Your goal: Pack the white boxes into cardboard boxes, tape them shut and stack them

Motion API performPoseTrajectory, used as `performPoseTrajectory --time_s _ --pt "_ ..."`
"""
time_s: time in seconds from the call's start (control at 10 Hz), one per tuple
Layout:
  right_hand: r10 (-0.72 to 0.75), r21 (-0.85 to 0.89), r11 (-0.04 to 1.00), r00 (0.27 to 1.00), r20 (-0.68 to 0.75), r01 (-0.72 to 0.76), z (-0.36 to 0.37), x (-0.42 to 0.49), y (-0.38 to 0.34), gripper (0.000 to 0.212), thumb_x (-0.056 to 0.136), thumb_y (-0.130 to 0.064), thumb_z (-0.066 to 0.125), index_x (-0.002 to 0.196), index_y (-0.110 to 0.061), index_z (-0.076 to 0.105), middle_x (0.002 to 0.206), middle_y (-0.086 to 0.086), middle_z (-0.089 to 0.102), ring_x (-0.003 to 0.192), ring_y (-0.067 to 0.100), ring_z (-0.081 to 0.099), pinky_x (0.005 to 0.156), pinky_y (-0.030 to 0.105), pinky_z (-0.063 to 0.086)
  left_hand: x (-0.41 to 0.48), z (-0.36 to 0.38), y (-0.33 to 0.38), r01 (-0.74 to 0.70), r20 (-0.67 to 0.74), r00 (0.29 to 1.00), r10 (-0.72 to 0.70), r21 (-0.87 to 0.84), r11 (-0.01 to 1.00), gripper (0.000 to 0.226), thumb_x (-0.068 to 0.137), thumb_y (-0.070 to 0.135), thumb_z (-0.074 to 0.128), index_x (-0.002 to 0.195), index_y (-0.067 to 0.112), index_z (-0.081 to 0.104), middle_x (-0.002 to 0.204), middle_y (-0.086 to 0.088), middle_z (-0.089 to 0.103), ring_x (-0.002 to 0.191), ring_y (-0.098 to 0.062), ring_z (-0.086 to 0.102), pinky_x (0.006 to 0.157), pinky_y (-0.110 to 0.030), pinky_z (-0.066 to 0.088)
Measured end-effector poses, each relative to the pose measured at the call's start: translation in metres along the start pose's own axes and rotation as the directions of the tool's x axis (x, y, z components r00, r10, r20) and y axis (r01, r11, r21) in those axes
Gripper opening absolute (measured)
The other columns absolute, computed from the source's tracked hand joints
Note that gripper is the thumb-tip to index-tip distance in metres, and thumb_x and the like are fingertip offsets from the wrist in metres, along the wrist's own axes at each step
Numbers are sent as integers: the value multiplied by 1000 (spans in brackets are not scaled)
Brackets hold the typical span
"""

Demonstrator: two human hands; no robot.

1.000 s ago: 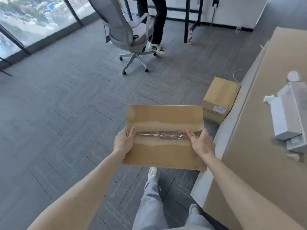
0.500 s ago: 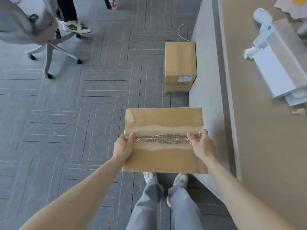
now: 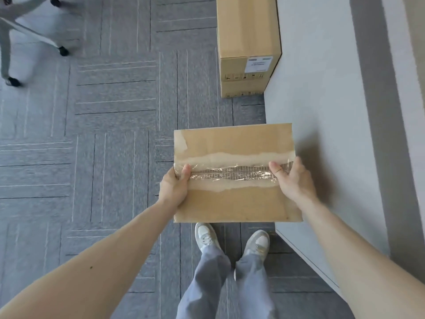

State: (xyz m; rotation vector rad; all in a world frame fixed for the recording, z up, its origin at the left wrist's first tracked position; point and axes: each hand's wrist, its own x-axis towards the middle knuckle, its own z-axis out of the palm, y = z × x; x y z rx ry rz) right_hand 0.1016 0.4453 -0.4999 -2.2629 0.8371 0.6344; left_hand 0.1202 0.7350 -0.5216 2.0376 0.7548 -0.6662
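The taped brown cardboard box now sits nearer the labelled cardboard stack at 12 o'clock. The grey wheeled office chair slips out at 10 o'clock, and the white boxes on the desk leave view.

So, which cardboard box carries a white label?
The floor box ahead, label on its near face; the held box shows only torn tape.

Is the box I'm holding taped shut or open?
Shut: the cardboard box has a flat, closed top, with clear tape running across its middle.
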Motion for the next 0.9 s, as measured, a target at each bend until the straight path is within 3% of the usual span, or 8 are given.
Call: performPoseTrajectory --time_s 0.3,0.5,0.6,0.7,0.9 --pt "-19 15 1000 999 -39 20 20 46 9 60 91 -56 56 118 -3 47 125 23 58 117 42 53 92 45 43 39 26 -6 -52 -37 998 54 48 997 49 96 58 50 122 18 62 110 -3 67 102 -26 61 85 -36 48" --pt "2 39 999 999 -53 1 19 48 11 55 84 -61 62 101 -10 50 98 7 58 104 35 59 78 38 44 38 20 -1 -40 1 999 40 110 993 55 94 61 52 122 15 61 114 -4 67 108 -28 61 94 -45 51" --pt "6 2 1000 999 -52 -6 11 44 1 55 83 -56 65 110 -10 50 109 10 63 107 33 60 80 38 46 37 9 15 -17 38 999 8 222 975 54 92 58 57 119 11 58 116 -8 65 108 -30 60 92 -43 51" --pt "-90 -64 994 993 -78 85 -2 33 -16 58 83 -48 67 121 -8 49 122 15 59 114 32 57 88 38 47 23 -5 39 -64 65 997 51 219 974 58 91 50 61 136 14 49 129 -7 60 106 -23 57 90 -36 49" --pt "-306 -36 952 950 -54 305 -79 -19 -103 57 94 -41 58 142 -14 45 145 6 49 133 23 45 106 32 35 -29 -74 127 -260 1 964 265 200 945 64 93 49 61 148 23 41 149 -1 48 124 -21 53 95 -34 45"
